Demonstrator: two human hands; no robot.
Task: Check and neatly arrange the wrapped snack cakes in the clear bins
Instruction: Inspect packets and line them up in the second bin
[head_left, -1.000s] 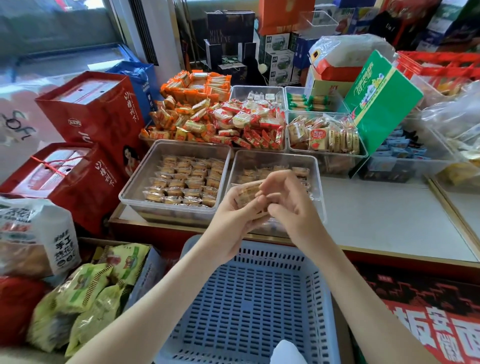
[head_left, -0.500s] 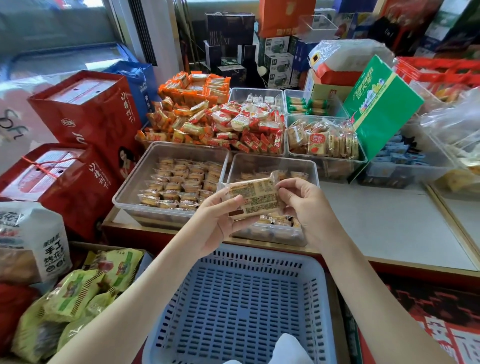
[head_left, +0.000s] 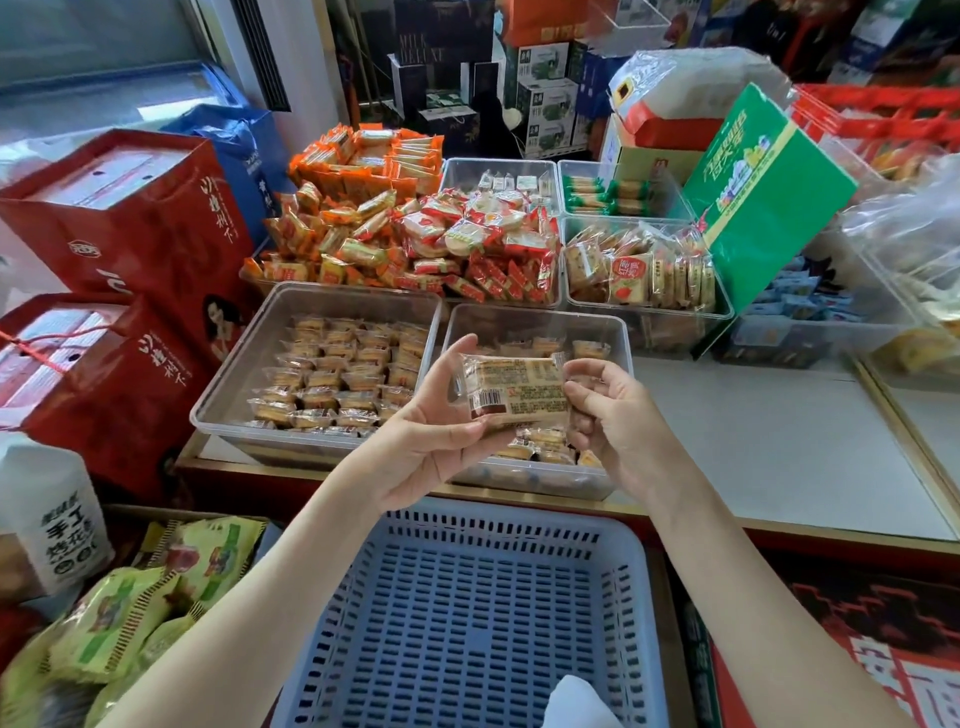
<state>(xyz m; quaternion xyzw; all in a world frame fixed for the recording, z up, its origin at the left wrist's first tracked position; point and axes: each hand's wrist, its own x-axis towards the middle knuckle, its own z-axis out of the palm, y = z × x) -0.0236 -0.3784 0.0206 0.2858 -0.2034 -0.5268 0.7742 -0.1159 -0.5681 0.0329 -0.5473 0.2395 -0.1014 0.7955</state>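
Left of centre, glossy wrapped cakes (head_left: 337, 374) are lying in rows inside a rigid clear bin (head_left: 240, 371). My left hand (head_left: 426, 441) and right hand (head_left: 618, 423) are pinching one crinkly rectangular snack cake (head_left: 511, 387) by its ends, over the second bin (head_left: 519, 325); smooth white counter (head_left: 753, 431) is lying open rightward.

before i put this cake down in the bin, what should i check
1. Grip: left hand and right hand both hold the wrapped cake: ok.
2. Barcode faces you: ok.
3. Date print legible: cannot tell, too small.
4. Wrapper seal intact: cannot tell.
5. Free spot in the right bin: cannot tell, hands hide its middle.
6. Left bin rows tidy: ok.
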